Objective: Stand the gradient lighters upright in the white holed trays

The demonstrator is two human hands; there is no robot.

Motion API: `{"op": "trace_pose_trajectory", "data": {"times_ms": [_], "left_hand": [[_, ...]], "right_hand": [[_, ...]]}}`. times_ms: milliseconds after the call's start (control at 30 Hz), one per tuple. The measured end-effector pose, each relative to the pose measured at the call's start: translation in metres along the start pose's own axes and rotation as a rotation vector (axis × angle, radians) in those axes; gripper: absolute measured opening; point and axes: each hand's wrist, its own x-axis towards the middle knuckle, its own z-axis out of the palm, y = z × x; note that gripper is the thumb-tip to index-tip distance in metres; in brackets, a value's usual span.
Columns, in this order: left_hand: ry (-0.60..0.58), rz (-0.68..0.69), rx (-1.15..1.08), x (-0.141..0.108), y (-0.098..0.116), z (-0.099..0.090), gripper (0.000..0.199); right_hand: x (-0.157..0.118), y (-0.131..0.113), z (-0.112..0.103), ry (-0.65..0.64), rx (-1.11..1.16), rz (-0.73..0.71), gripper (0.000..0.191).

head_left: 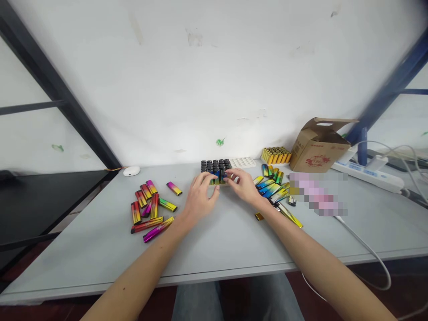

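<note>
Left grip [199, 197] and right grip [242, 185] curl narrowly against upright lighters [216, 171] in a white tray [244, 162]; I cannot tell whether either holds one. Ten loose lighters [150, 209] lie left of them on the surface [83, 267].

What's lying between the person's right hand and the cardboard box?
In the head view, a loose heap of rainbow-coloured disposable lighters lies between the right hand and the cardboard box.

We have a block of upright lighters [216, 167] with black tops, standing in rows at the left end of a white moulded tray [243, 162] on the far side. Our left hand [200, 196] and right hand [242, 185] touch the block's near side, where gold and blue bodies show.
</note>
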Motion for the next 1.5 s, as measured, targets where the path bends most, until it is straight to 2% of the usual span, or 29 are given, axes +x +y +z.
{"op": "trace_pose_trajectory", "data": {"times_ms": [67,200,467,633,733,900,967,1067,1200,1333,1500], "left_hand": [[-0.007,0.126,0.150,-0.002,0.001,0.002,0.034],[-0.063,0.190,0.340,-0.003,-0.002,0.005,0.050],[-0.113,0.211,0.409,-0.003,-0.003,0.007,0.051],[-0.090,0.149,0.438,0.000,0.001,0.011,0.050],[-0.096,0.131,0.456,0.004,0.001,0.014,0.052],[-0.127,0.152,0.483,0.011,0.002,0.019,0.055],[-0.125,0.147,0.479,0.011,0.001,0.021,0.058],[-0.106,0.130,0.456,0.008,-0.002,0.021,0.063],[-0.055,0.075,0.424,0.003,-0.008,0.017,0.056],[-0.025,0.009,0.400,0.001,-0.013,0.012,0.050],[0.006,-0.022,0.376,0.002,-0.017,0.010,0.046]], "right_hand": [[0.000,0.000,0.002,-0.010,-0.027,-0.039,0.022],[-0.001,-0.002,0.002,-0.034,-0.046,-0.047,0.022],[-0.003,-0.008,0.000,-0.041,-0.112,-0.018,0.025],[-0.001,-0.009,-0.009,-0.016,-0.262,-0.008,0.027],[0.004,-0.003,-0.027,-0.022,-0.393,0.108,0.029],[0.010,0.009,-0.062,-0.011,-0.655,0.407,0.031],[0.009,0.009,-0.070,-0.052,-0.720,0.497,0.032],[0.005,0.002,-0.072,-0.143,-0.790,0.545,0.038],[-0.001,-0.012,-0.065,-0.240,-0.864,0.516,0.042],[-0.005,-0.023,-0.054,-0.286,-0.852,0.442,0.039],[-0.010,-0.032,-0.038,-0.320,-0.804,0.288,0.039]]}}
